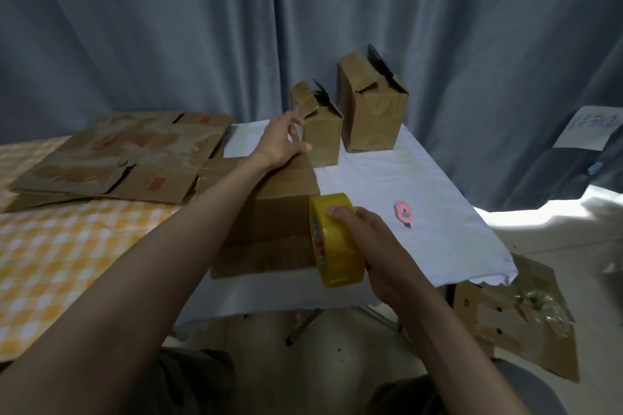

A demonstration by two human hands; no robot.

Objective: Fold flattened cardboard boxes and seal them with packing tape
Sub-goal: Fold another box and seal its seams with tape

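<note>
Box [279, 209] steadied by left hand [279, 141]; right hand [367, 239] grips tape roll [337, 246].

No text is showing clearly enough to read. Small red printed marks are appearing on the flattened cardboard sheets [114, 158], too blurred to make out. A white paper [588, 128] at far right is carrying bluish handwriting, also illegible. Printing along the yellow tape roll [333, 239] edge is unreadable.
</note>
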